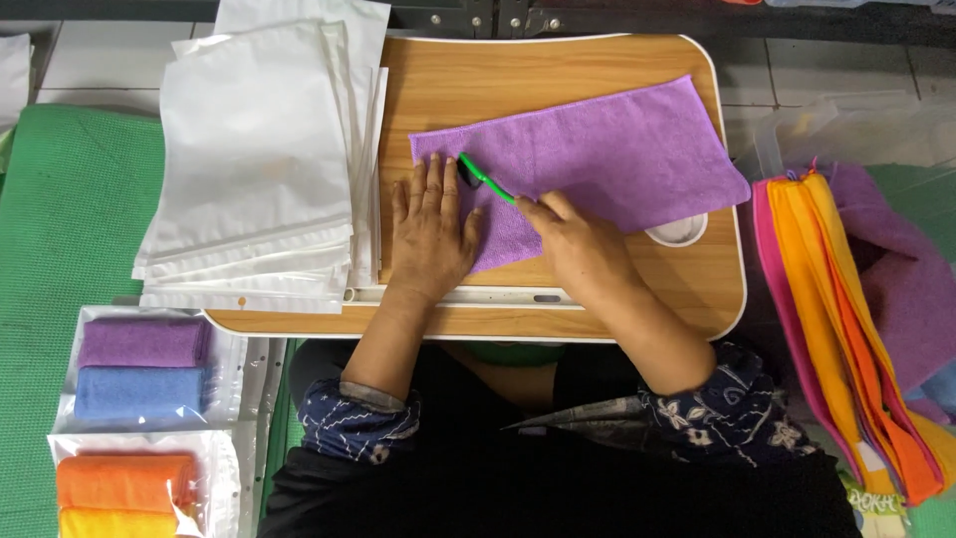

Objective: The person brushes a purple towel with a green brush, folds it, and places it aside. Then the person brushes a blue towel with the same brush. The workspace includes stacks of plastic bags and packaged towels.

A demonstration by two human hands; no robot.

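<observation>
A purple microfibre cloth (617,149) lies spread across a small wooden lap table (498,80). My left hand (430,229) rests flat on the cloth's left end, fingers apart, pressing it down. My right hand (578,249) grips a slim green-handled tool (485,178) whose tip touches the cloth next to my left fingertips. What kind of tool it is cannot be told; its dark head is partly hidden by my left hand.
A stack of white plastic pouches (259,159) covers the table's left side. Packed pouches with rolled purple and blue cloths (144,364) and orange and yellow ones (124,493) lie at lower left on a green mat (70,219). Folded orange, pink and purple cloths (846,319) pile up on the right.
</observation>
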